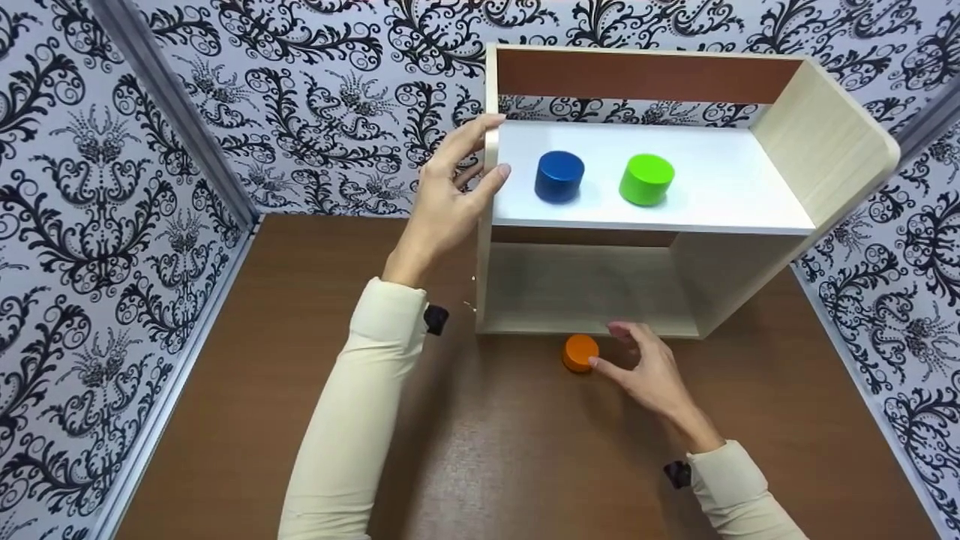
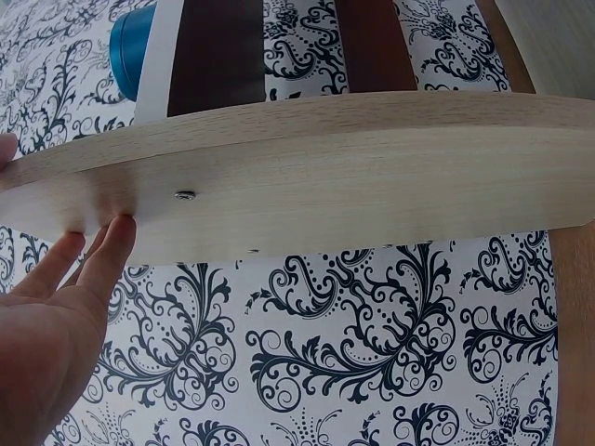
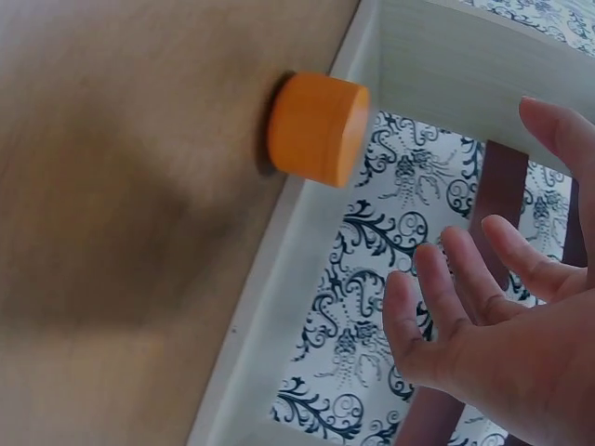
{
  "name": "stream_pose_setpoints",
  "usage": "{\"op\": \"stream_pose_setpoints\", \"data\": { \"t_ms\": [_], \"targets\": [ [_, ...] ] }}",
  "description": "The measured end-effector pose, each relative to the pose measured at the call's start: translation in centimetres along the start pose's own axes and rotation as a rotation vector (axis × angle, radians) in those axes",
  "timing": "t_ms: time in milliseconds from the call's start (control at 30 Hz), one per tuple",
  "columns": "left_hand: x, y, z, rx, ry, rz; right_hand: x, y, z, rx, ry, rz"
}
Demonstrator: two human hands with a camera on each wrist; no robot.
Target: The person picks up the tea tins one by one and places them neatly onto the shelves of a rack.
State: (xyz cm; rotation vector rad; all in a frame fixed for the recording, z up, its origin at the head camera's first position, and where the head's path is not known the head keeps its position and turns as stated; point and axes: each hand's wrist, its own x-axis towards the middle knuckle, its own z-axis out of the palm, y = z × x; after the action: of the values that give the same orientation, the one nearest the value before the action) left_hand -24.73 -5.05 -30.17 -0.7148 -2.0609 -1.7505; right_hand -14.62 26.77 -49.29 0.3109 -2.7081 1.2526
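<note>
A small wooden shelf unit (image 1: 489, 247) stands on the brown table. My left hand (image 1: 450, 191) holds the edge of its left side panel (image 2: 335, 186); in the left wrist view two fingertips press the panel's outer face. On the white upper shelf (image 1: 712, 172) sit a blue cylinder (image 1: 559, 178) and, to its right, a green cylinder (image 1: 646, 180). An orange cylinder (image 1: 580, 354) is on the table just in front of the unit's bottom edge. Beside it on the right is my right hand (image 1: 649, 371), fingers spread; the right wrist view shows this hand apart from the orange cylinder (image 3: 316, 130).
The unit's lower compartment (image 1: 585, 289) has a pale wooden floor. Its right side panel (image 1: 832, 142) slants outward in view. Black-and-white patterned walls (image 1: 337, 97) enclose the brown table (image 1: 517, 465) at the back and both sides.
</note>
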Motion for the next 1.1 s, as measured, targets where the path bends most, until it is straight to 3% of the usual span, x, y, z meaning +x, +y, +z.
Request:
{"op": "stream_pose_setpoints", "data": {
  "t_ms": [1100],
  "targets": [
    [0.0,0.1,-0.1,0.017,-0.003,-0.017,-0.8,3.2,2.3,0.026,-0.083,0.069]
  ]
}}
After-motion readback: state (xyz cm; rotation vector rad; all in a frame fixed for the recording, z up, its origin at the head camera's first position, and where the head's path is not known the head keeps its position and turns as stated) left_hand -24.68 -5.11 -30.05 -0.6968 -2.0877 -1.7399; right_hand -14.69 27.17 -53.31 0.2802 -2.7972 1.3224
